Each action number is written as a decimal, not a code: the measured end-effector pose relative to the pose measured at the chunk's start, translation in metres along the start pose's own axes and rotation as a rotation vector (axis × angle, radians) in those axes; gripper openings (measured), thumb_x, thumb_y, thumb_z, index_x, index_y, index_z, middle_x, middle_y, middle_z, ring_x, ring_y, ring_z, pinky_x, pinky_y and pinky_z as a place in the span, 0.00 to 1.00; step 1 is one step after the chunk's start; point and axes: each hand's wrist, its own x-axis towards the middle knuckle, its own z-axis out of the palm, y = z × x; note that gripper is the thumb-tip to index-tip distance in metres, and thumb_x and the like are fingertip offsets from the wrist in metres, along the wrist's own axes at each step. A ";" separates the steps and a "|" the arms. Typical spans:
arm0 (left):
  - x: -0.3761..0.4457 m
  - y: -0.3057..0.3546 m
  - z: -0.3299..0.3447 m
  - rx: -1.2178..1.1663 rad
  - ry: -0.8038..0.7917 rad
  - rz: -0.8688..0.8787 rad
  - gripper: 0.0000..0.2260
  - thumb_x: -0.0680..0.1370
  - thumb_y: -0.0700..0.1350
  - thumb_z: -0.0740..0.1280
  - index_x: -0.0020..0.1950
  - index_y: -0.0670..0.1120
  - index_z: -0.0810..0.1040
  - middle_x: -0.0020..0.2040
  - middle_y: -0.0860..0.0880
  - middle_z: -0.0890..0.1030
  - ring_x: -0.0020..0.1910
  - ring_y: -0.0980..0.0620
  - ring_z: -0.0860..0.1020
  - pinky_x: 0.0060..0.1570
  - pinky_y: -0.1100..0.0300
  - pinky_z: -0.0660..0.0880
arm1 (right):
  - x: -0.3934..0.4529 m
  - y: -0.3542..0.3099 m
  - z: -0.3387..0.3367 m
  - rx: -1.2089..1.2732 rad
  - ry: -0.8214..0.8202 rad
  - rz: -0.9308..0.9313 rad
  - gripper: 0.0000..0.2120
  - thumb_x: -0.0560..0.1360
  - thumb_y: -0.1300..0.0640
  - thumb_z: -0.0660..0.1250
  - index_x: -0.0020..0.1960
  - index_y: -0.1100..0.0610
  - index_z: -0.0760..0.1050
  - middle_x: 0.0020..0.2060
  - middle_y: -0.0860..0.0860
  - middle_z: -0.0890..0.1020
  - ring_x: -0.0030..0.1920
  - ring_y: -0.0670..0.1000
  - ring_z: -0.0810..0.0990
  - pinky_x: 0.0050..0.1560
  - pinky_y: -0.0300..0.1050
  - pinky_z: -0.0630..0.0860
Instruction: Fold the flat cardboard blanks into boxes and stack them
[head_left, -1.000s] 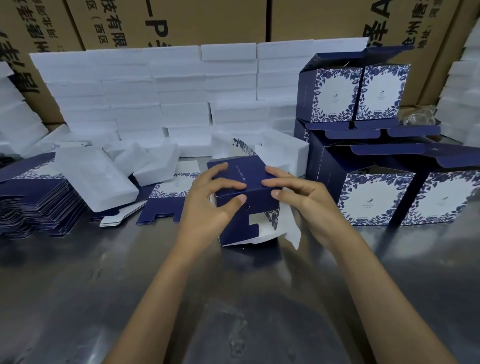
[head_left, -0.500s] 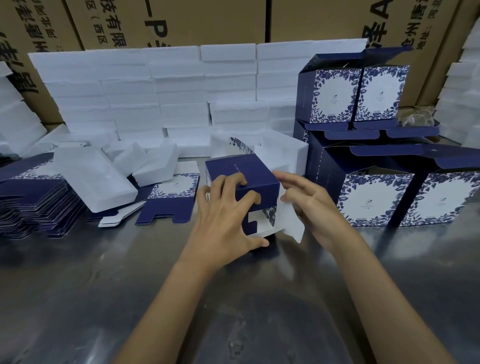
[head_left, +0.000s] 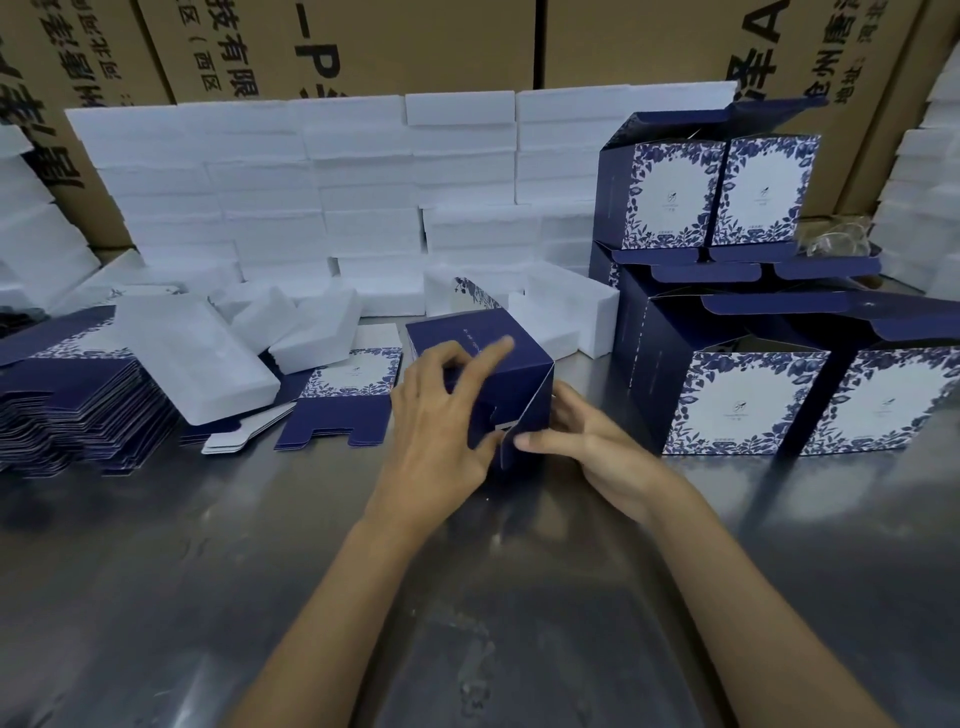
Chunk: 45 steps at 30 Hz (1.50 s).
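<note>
Box (head_left: 480, 358) on bench (head_left: 208, 545), left hand (head_left: 441, 431) gripping at nine o'clock, right hand (head_left: 587, 441) pressing loose flap (head_left: 527, 421) at three, nearer to it.

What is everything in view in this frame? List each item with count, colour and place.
box being folded: one, navy, table centre, between both hands
finished boxes: at least four, navy with white floral panels, stacked at right, lids open
flat blanks stack: one tall pile, navy, left edge
loose blank: one on top of a few, navy and white, left of the box
foam blocks: many, white, stacked along the back, some loose beside the blanks
cartons: several, brown with black print, behind the foam
table: one, grey metal
left hand: on the box's near face
right hand: pressing a side flap
</note>
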 end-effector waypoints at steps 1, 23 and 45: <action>0.000 0.000 0.000 -0.100 0.002 -0.089 0.44 0.68 0.45 0.79 0.77 0.62 0.59 0.65 0.53 0.61 0.64 0.55 0.62 0.64 0.52 0.68 | 0.002 0.001 0.003 -0.008 0.044 0.005 0.34 0.70 0.60 0.78 0.73 0.47 0.71 0.66 0.46 0.81 0.67 0.46 0.78 0.69 0.47 0.73; 0.007 -0.008 -0.016 -0.582 -0.236 -0.540 0.40 0.67 0.40 0.78 0.69 0.66 0.63 0.70 0.57 0.66 0.64 0.53 0.71 0.60 0.45 0.77 | 0.017 0.015 0.036 -0.185 0.592 -0.111 0.17 0.76 0.54 0.75 0.61 0.49 0.74 0.50 0.42 0.84 0.49 0.39 0.82 0.44 0.31 0.79; 0.012 0.001 -0.034 -0.937 -0.088 -0.814 0.61 0.49 0.77 0.74 0.76 0.71 0.46 0.75 0.63 0.58 0.73 0.58 0.64 0.72 0.55 0.62 | 0.002 -0.019 0.021 0.398 0.320 0.016 0.06 0.76 0.56 0.62 0.48 0.54 0.77 0.52 0.53 0.82 0.54 0.53 0.75 0.59 0.51 0.71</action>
